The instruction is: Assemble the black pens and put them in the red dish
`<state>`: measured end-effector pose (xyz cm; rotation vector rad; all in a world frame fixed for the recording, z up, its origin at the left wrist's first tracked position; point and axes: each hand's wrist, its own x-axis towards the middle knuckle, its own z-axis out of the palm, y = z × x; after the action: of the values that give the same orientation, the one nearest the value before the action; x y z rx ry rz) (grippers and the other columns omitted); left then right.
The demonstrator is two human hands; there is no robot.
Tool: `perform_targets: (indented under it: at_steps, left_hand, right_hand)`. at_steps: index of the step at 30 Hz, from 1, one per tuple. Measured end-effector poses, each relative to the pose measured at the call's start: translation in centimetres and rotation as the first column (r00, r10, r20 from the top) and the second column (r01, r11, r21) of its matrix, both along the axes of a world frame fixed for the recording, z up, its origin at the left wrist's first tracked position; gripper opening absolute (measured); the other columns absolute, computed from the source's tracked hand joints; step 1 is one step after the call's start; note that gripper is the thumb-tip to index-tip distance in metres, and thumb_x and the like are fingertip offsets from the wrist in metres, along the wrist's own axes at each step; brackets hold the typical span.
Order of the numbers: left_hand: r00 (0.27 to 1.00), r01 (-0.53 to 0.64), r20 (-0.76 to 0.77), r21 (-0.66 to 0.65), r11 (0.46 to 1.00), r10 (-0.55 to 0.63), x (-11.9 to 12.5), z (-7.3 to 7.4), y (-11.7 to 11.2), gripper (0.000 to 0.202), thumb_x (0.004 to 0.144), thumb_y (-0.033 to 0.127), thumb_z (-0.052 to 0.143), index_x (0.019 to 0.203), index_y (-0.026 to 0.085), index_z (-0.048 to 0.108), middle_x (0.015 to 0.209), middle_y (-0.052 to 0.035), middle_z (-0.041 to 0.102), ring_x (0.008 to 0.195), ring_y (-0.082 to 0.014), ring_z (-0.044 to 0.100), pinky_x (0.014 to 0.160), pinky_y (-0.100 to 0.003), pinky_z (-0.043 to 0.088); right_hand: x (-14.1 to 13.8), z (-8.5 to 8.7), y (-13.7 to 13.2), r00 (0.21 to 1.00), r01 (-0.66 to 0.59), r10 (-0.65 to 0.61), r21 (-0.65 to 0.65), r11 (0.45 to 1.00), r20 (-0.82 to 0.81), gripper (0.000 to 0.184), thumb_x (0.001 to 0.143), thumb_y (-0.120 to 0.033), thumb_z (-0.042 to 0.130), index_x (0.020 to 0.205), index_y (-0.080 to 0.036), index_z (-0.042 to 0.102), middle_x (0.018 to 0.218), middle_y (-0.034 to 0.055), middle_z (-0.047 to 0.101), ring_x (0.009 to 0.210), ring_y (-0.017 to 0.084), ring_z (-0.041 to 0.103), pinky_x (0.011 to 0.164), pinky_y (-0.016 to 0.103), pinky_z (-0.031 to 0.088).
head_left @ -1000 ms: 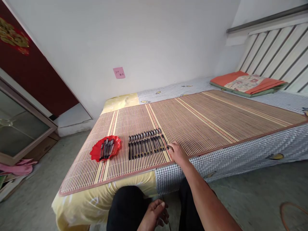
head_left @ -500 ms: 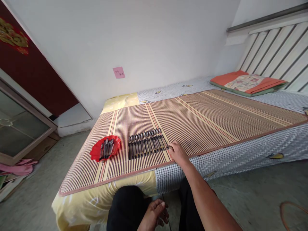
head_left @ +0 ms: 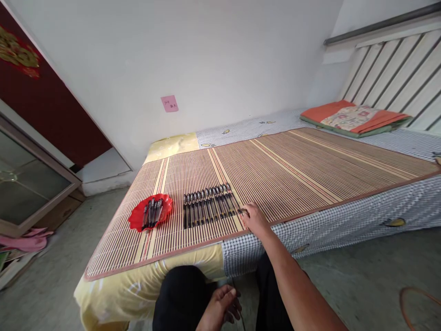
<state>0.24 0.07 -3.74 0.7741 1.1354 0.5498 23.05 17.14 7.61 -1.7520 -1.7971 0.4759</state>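
Several black-capped clear pens [head_left: 208,204] lie side by side in a slanting row on the bamboo mat [head_left: 275,170]. At the row's right end, my right hand [head_left: 255,219] pinches the near tip of the last pen [head_left: 234,200], which lies against its neighbours. The fingertips partly cover that tip. Left of the row, a red scalloped dish [head_left: 137,217] holds several more pens [head_left: 152,212]. My left hand [head_left: 222,305] hangs low between the knees, away from the pens, its fingers loosely curled and apart with nothing visible in them.
The mat covers a bed with a yellow and checked sheet [head_left: 241,250]. A folded orange quilt [head_left: 327,111] lies at the far right by the white slatted headboard [head_left: 389,69]. A pink note [head_left: 169,104] is on the wall. A glass-fronted cabinet [head_left: 34,184] stands at left.
Almost nothing differs. My right hand stays at the last pen's tip, the row and the dish keep their places, and the view shifts very slightly.
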Motion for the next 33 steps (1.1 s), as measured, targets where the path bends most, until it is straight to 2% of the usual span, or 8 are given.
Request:
perform_targets:
  at_steps: [5,13,21,24,33]
  left_hand:
    - [1.000,0.003,-0.011,-0.004,1.000,-0.003,0.12,0.51,-0.04,0.072,0.053,0.085,0.074,0.081,0.021,0.061,0.062,-0.0005,0.067,0.048,-0.0135,0.057,0.049,-0.026,0.023]
    - [1.000,0.000,-0.024,-0.015,1.000,-0.001,0.20,0.82,-0.11,0.068,0.053,0.084,0.074,0.076,0.023,0.055,0.062,-0.0002,0.067,0.048,-0.0140,0.057,0.050,-0.027,0.023]
    - [1.000,0.003,-0.022,-0.021,1.000,-0.003,0.17,0.89,-0.14,0.067,0.053,0.082,0.074,0.078,0.022,0.058,0.062,-0.0004,0.066,0.048,-0.0136,0.055,0.050,-0.028,0.023]
    - [1.000,0.005,-0.027,-0.019,1.000,-0.006,0.17,0.98,-0.06,0.068,0.053,0.083,0.074,0.077,0.022,0.058,0.061,-0.0010,0.066,0.048,-0.0144,0.055,0.051,-0.028,0.023]
    - [0.999,0.010,-0.038,-0.023,1.000,-0.011,0.16,0.23,-0.02,0.067,0.054,0.082,0.073,0.078,0.022,0.058,0.062,-0.0012,0.066,0.048,-0.0143,0.056,0.051,-0.027,0.023]
  right_hand:
    - [0.04,-0.10,0.07,1.000,0.001,-0.001,0.000,1.000,-0.002,0.021,0.093,-0.010,0.052,0.100,-0.019,0.070,0.107,0.0086,0.062,0.097,0.020,0.064,0.081,0.028,0.049]
    - [0.14,-0.27,0.07,1.000,-0.003,0.003,-0.003,1.000,-0.006,0.022,0.095,-0.010,0.051,0.102,-0.018,0.070,0.109,0.0084,0.062,0.097,0.019,0.064,0.084,0.027,0.048]
    - [0.16,-0.24,0.08,1.000,-0.006,0.006,-0.002,1.000,-0.005,0.023,0.098,-0.013,0.050,0.105,-0.017,0.071,0.109,0.0105,0.063,0.094,0.021,0.064,0.080,0.029,0.048]
    - [0.20,-0.23,0.05,1.000,-0.009,0.009,0.003,1.000,-0.013,0.024,0.097,-0.013,0.050,0.106,-0.018,0.072,0.110,0.0107,0.064,0.097,0.021,0.065,0.083,0.030,0.049]
    - [0.39,-0.49,0.06,0.998,-0.004,0.005,0.007,1.000,-0.059,0.027,0.096,-0.011,0.046,0.106,-0.018,0.070,0.114,0.0113,0.064,0.104,0.023,0.065,0.086,0.031,0.051]
